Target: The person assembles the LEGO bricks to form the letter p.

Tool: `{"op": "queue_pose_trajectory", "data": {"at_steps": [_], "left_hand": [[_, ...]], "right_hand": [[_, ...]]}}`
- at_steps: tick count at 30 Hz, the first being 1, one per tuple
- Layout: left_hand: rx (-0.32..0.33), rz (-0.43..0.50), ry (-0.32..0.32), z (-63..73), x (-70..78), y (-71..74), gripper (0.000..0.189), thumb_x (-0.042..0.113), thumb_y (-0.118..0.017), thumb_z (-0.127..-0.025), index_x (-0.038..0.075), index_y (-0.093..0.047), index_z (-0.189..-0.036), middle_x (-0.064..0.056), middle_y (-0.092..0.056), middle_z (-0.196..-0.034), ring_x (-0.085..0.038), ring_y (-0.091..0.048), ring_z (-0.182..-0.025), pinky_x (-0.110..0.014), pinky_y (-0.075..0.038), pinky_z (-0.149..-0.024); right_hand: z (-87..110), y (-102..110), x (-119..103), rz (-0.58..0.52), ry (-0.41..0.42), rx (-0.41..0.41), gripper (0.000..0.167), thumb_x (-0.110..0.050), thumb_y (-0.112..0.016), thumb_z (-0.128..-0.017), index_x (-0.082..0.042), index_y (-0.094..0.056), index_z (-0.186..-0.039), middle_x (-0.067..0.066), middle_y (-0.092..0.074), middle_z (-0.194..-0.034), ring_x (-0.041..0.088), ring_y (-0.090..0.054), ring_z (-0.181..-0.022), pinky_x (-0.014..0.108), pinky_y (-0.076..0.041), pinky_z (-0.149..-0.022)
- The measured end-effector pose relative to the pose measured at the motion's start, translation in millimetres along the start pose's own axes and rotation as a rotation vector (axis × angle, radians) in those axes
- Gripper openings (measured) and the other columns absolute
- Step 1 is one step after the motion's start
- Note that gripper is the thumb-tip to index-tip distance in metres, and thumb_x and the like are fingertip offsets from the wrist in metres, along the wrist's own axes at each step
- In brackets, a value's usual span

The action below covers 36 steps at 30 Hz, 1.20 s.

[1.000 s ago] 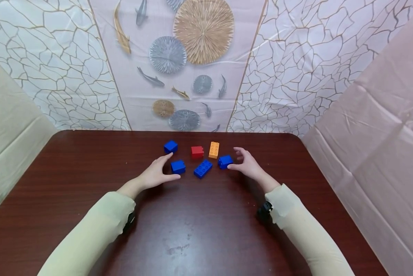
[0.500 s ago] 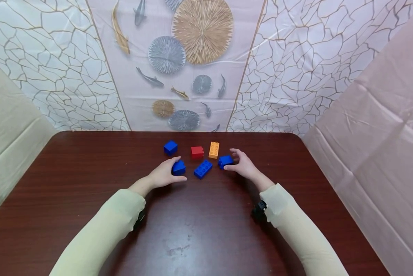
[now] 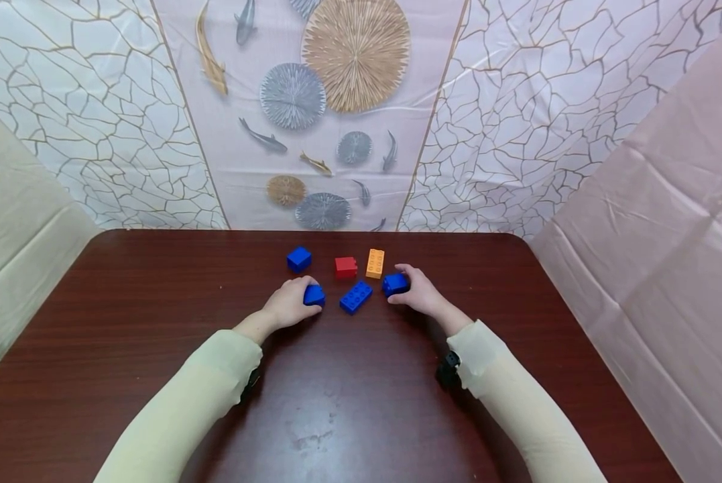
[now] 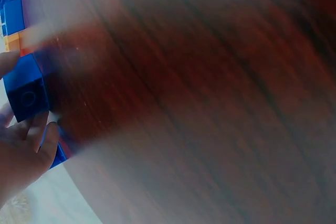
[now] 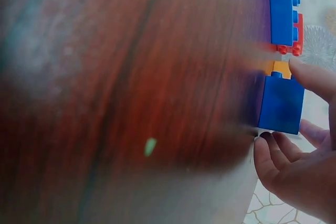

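My left hand grips a blue toy brick, with fingers curled over its far side and thumb at the near side. In the left wrist view this brick lies on its side, its hollow underside showing between thumb and fingers. At the right, my right hand holds another blue brick between thumb and fingers. The right wrist view shows that brick on its side, one stud pointing up, fingertips right at its edge. Between the hands lies a longer blue brick, studs up.
Behind lie a red brick on its side, an orange brick with studs up, and one more blue brick at the left. All rest on a dark brown table. A patterned cloth hangs at the table's far edge.
My left hand has moved right and closed round the near left blue brick, nudging it slightly right. My right hand has moved left and its fingers have drawn in round the right blue brick.
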<state>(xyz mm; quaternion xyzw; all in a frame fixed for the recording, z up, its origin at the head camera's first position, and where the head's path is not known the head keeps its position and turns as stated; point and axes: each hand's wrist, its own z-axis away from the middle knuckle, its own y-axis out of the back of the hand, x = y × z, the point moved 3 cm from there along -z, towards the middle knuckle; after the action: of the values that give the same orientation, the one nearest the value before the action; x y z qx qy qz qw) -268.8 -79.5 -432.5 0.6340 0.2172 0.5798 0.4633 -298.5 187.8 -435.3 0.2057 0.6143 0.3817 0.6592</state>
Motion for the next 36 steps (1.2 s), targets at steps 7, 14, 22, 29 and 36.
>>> {"op": "queue_pose_trajectory", "data": {"at_steps": [7,14,22,29,36], "left_hand": [[0.017,0.002,-0.018,-1.2,-1.5,-2.1,0.039,0.024,-0.068,-0.085,0.007,-0.054,-0.117,-0.015,-0.058,-0.116,-0.03,-0.054,-0.109,-0.047,-0.046,-0.095],[0.021,0.103,0.004,1.7,-1.5,-0.8,0.036,0.022,-0.067,-0.085,0.007,-0.054,-0.115,-0.015,-0.059,-0.118,-0.03,-0.056,-0.107,-0.046,-0.048,-0.094],[0.019,0.237,-0.008,6.1,-7.8,-1.4,0.033,0.019,-0.067,-0.086,0.007,-0.054,-0.114,-0.015,-0.06,-0.117,-0.028,-0.058,-0.104,-0.045,-0.049,-0.092],[0.035,0.294,-0.051,11.8,-9.9,0.4,0.033,0.014,-0.069,-0.083,0.006,-0.054,-0.111,-0.017,-0.062,-0.112,-0.028,-0.059,-0.098,-0.043,-0.05,-0.09],[0.057,0.311,-0.054,15.6,-9.3,2.5,0.036,0.013,-0.071,-0.081,0.005,-0.052,-0.11,-0.02,-0.061,-0.112,-0.029,-0.058,-0.097,-0.041,-0.052,-0.084]], "right_hand": [[-2.3,-0.7,-2.8,0.066,-0.008,0.013,0.054,-0.011,-0.069,-0.083,-0.005,-0.046,-0.132,0.023,-0.042,-0.137,0.041,-0.045,-0.122,0.053,-0.04,-0.102],[-2.8,1.0,0.8,0.037,-0.054,0.04,0.038,-0.01,-0.068,-0.084,-0.004,-0.053,-0.118,0.021,-0.053,-0.127,0.037,-0.051,-0.112,0.052,-0.044,-0.098],[-0.4,3.6,5.6,0.009,-0.066,0.047,0.038,-0.012,-0.068,-0.084,-0.005,-0.053,-0.119,0.022,-0.051,-0.129,0.038,-0.051,-0.112,0.053,-0.043,-0.098],[2.9,5.2,6.2,-0.016,-0.086,0.047,0.039,-0.012,-0.068,-0.084,-0.005,-0.053,-0.119,0.021,-0.051,-0.13,0.039,-0.05,-0.114,0.054,-0.042,-0.099],[4.3,7.6,6.4,-0.022,-0.086,0.05,0.038,-0.012,-0.068,-0.085,-0.005,-0.053,-0.119,0.021,-0.051,-0.13,0.039,-0.05,-0.114,0.054,-0.042,-0.099]]}}
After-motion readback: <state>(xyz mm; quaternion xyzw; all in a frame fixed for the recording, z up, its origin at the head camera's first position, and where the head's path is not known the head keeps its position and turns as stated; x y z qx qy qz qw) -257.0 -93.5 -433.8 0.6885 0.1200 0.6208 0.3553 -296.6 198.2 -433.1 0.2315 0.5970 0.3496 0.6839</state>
